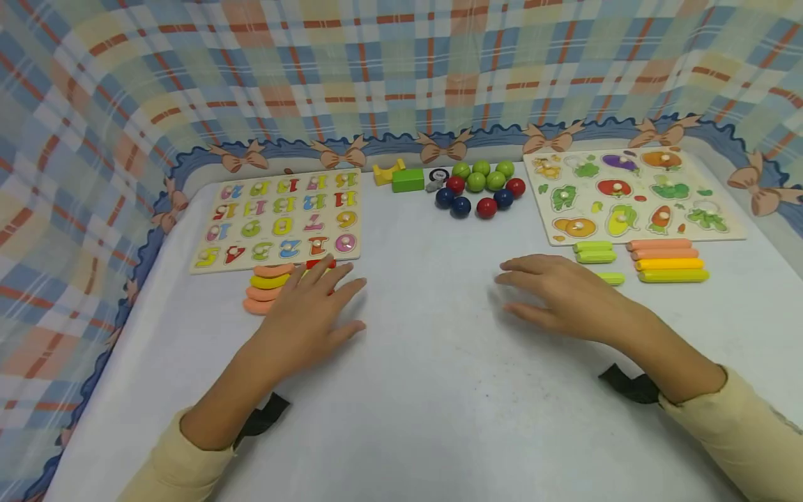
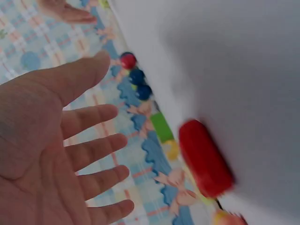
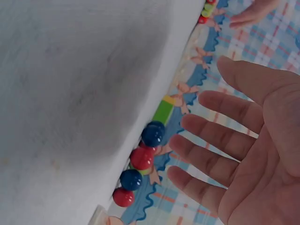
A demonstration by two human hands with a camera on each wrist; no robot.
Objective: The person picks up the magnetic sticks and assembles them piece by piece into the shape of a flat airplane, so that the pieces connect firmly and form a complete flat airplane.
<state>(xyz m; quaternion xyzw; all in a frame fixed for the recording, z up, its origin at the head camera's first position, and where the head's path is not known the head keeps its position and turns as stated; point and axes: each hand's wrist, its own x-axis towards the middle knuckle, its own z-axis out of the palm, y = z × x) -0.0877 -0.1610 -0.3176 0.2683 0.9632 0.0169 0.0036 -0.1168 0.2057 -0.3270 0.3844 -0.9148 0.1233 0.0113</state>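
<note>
My left hand [image 1: 304, 314] hovers over the left of the table, fingers spread and nothing in its grasp. Partly hidden beneath it are curved orange and yellow pieces [image 1: 262, 293] and a red piece [image 1: 321, 264]; the left wrist view shows a rounded red block [image 2: 205, 159] beyond the fingertips. My right hand [image 1: 558, 296] is held above the table at centre right, fingers extended, with its palm bare in the right wrist view. Nearest to it lie short green sticks [image 1: 594, 252], one partly covered by the hand, with longer orange and yellow sticks [image 1: 668, 264] further right.
A number puzzle board [image 1: 282, 217] lies at back left, a vegetable puzzle board [image 1: 586, 202] at back right. Between them sit green, red and blue balls [image 1: 486, 207], a green block [image 1: 408, 180] and a yellow piece [image 1: 389, 172]. A plaid curtain [image 1: 401, 70] borders the white table [image 1: 426, 390].
</note>
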